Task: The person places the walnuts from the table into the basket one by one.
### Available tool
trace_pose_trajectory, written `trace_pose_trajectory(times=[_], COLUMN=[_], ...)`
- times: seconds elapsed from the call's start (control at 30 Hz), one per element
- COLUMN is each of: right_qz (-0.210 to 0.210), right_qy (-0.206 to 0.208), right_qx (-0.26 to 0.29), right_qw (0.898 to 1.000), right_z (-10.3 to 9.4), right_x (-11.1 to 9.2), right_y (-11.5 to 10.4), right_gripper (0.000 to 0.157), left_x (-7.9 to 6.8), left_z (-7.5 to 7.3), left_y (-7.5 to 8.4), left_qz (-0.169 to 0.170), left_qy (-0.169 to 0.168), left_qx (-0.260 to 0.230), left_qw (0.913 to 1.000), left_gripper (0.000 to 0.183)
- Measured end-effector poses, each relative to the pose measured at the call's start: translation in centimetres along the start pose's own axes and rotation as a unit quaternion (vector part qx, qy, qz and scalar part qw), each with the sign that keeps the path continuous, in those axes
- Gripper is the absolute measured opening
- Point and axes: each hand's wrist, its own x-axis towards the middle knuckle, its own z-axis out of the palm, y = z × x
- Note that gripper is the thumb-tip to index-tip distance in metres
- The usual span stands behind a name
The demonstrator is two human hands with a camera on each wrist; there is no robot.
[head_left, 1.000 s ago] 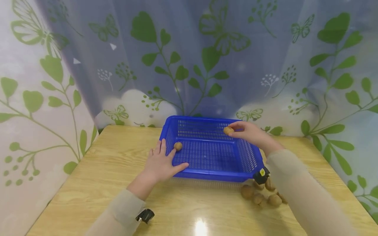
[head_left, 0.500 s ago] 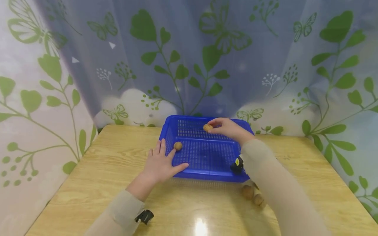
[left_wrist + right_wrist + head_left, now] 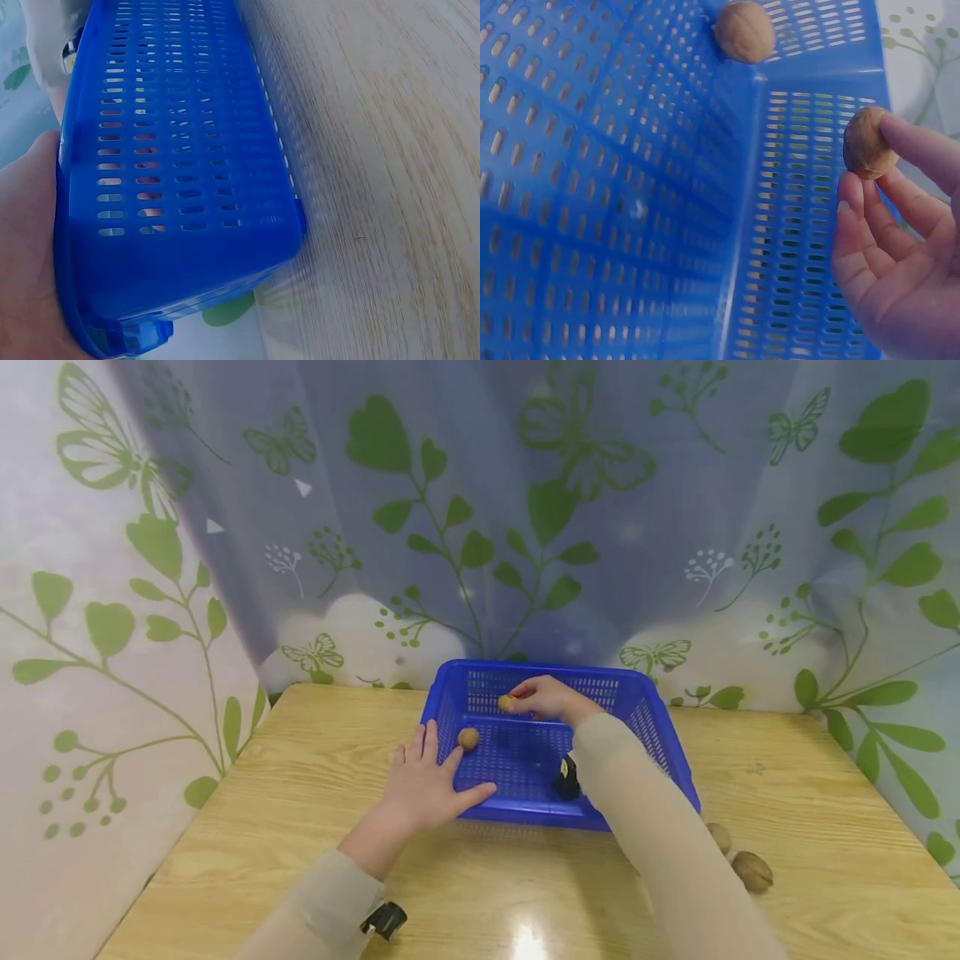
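Observation:
My right hand (image 3: 553, 700) pinches a walnut (image 3: 868, 142) between thumb and fingers, inside the blue plastic basket (image 3: 517, 814) near its back wall. Another walnut (image 3: 468, 739) lies on the basket floor toward the left; it also shows at the top of the right wrist view. My left hand (image 3: 429, 785) rests with spread, straight fingers over the basket's front left corner and rim. In the left wrist view that hand (image 3: 28, 255) lies along the rim of the slotted basket wall (image 3: 180, 262).
The basket stands on a wooden table (image 3: 315, 752) in front of a patterned curtain (image 3: 480, 527). Loose walnuts (image 3: 752, 872) lie on the table to the right of the basket, partly hidden behind my right sleeve (image 3: 667, 835).
My right hand has carried the walnut leftward and lower, from the basket's back right side toward its left. My left hand stays in place on the basket. The head view has shifted slightly.

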Motion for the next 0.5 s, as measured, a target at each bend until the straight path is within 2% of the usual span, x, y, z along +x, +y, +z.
trace_pose_trajectory(times=[0.17,0.33,0.5], right_qz=[0.007,0.01,-0.003], right_qy=[0.013,0.019,-0.003], right_qx=[0.002,0.05,0.071], right_qw=[1.0,0.999,0.997], right_z=[0.8,1.1,-0.3], right_x=[0.7,1.3,0.3], right_y=[0.4,0.5,0.4], right_gripper=[0.044,0.043,0.045], left_x=[0.0,0.1,0.3], left_z=[0.4,0.8,0.7], left_y=[0.0,-0.1,-0.2], left_qz=[-0.007,-0.009,-0.005], left_qy=[0.006,0.01,0.017], left_qx=[0.002,0.005,0.002], left_qw=[1.0,0.9999,0.9998], left_gripper=[0.091,0.093,0.093])
